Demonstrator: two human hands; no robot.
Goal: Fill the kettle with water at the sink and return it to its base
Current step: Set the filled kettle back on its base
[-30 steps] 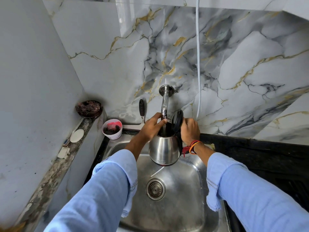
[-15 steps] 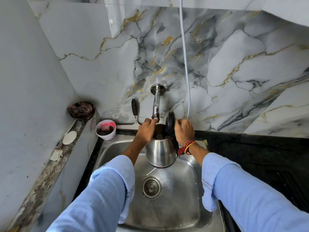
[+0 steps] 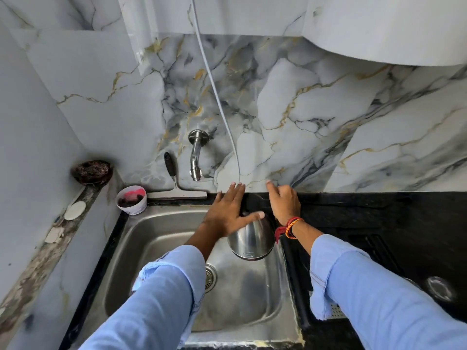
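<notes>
Head view: we see a squeegee (image 3: pixel 174 190) leaning on the marble wall left of the tap (image 3: pixel 195 157), a small cup (image 3: pixel 131 200) at the sink's (image 3: pixel 151 233) far-left corner, and a white cord (image 3: pixel 217 97) hanging down the wall. The kettle (image 3: pixel 251 239) hangs over the sink's right side, away from the tap. Our left hand (image 3: pixel 227 210) lies over its top, fingers spread flat. Our right hand (image 3: pixel 284 202) curls at its far-right side; the handle is hidden, so we cannot tell the grip.

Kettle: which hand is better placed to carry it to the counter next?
Right. The right hand is at the kettle's handle side, beside the black counter. The left hand lies flat over the top with spread fingers, gripping nothing.
</notes>
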